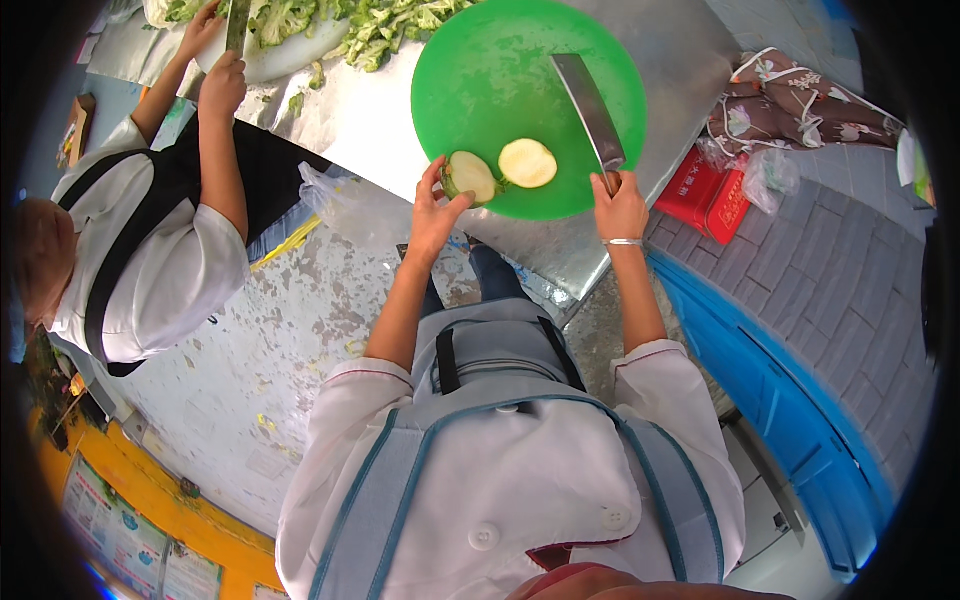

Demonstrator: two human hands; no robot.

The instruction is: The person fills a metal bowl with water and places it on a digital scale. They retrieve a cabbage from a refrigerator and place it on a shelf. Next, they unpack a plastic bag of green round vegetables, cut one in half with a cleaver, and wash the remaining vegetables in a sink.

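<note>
My left hand (437, 214) grips one half of a green-skinned round vegetable (471, 178) at the near left edge of a round green cutting board (480, 82). Its pale cut face is turned up and to the right. Just right of it, the other half (528, 163) lies on the board, cream-coloured cut face up. A cleaver (587, 105) is held by its handle in my right hand (621, 206), near the board's right edge. Its broad blade points away from me over the board, apart from both halves.
At the left, a co-worker's hands (223, 82) hold a knife (238, 26) by cut broccoli or cauliflower (289, 22) on a white board (300, 56). My board rests on a metal table (679, 45). A red box (701, 196) and plastic bags (771, 180) stand right.
</note>
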